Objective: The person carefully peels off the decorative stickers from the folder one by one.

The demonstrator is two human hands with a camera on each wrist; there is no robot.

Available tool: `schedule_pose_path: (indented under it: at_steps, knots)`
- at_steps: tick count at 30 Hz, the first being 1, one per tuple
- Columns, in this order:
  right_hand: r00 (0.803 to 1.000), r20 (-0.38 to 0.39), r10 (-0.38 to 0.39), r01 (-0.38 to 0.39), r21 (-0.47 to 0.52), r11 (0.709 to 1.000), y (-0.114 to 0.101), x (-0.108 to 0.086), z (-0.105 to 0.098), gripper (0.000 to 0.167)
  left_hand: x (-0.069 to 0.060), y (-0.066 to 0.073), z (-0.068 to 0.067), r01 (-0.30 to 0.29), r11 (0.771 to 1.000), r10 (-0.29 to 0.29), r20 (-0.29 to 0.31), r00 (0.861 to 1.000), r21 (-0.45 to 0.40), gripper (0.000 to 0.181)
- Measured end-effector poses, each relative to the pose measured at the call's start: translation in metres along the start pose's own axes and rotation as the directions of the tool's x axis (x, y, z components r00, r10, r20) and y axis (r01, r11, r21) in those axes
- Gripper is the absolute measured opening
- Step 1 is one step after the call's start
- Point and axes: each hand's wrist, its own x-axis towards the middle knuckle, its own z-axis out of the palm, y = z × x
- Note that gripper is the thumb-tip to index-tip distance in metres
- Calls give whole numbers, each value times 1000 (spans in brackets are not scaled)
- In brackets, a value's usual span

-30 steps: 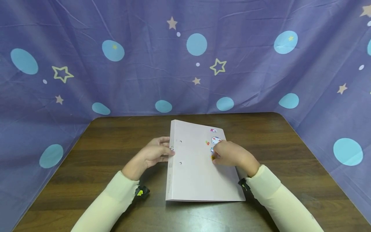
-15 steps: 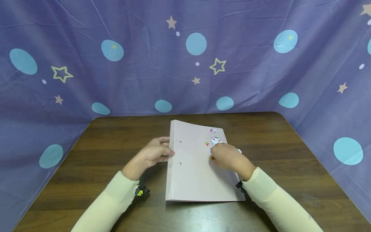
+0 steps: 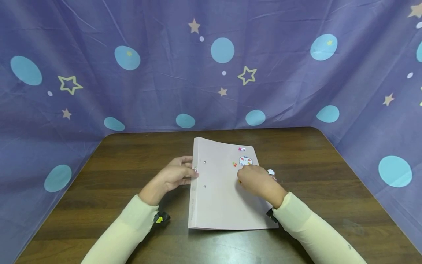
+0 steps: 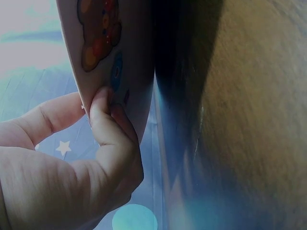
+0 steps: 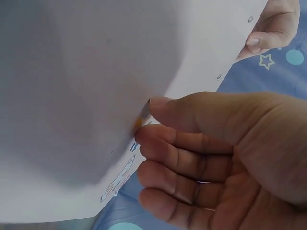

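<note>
Blue-purple cloth [image 3: 165,80] printed with stars and turquoise discs hangs at 12 o'clock, behind a brown wood-grain desk [image 3: 112,172]. On the desk we find a pale folder [image 3: 227,209], toward 5 o'clock from the centre of the head view, its spine [image 3: 193,211] at 9 o'clock. Relative to the folder's middle, we locate a white sticker [image 3: 245,161] at 1 o'clock and a red-and-green sticker [image 3: 234,164] at 12 o'clock. Our left hand [image 3: 174,174], partly closed, grips the spine edge at 9 o'clock between thumb and bent fingers; a brown bear sticker [image 4: 99,33] shows near the fingertips. Our right hand [image 3: 260,183], fingers curled, is at 3 o'clock, thumb and index finger at an orange sticker [image 5: 141,120]; we cannot tell whether they pinch it.
</note>
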Motion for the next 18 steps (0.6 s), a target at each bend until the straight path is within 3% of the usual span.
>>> schedule_pose_path:
  at_steps: [18]
  knots:
    - [1000, -25, 3, -4, -29, 1000, -4, -4, -3, 21, -2, 1, -1, -8, 1000, 8, 11, 1000, 0, 80]
